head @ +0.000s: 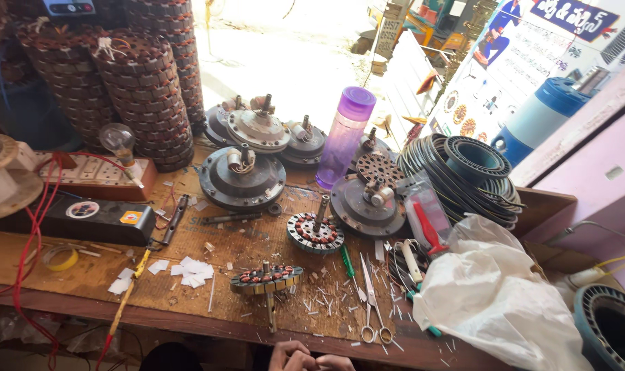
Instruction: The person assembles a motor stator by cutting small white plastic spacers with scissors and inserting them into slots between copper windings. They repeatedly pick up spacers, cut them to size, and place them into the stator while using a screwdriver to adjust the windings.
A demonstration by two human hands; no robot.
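Note:
At the bottom edge of the head view, only the tops of my hands show, close together below the bench edge. My left hand (290,355) has its fingers curled; my right hand (334,361) sits beside it, mostly cut off. What they hold cannot be seen. Nearest on the bench are a wound fan stator (266,279) on a shaft and a pair of scissors (371,299). Another stator with a shaft (315,231) stands behind it.
Several fan motor housings (242,180) stand at the back with a purple bottle (343,139). Stacked stators (145,96) fill the far left. A bulb on a switch board (96,177), a black box (96,218), white plastic bag (494,295), coiled rings (467,172) and paper scraps (192,269) surround them.

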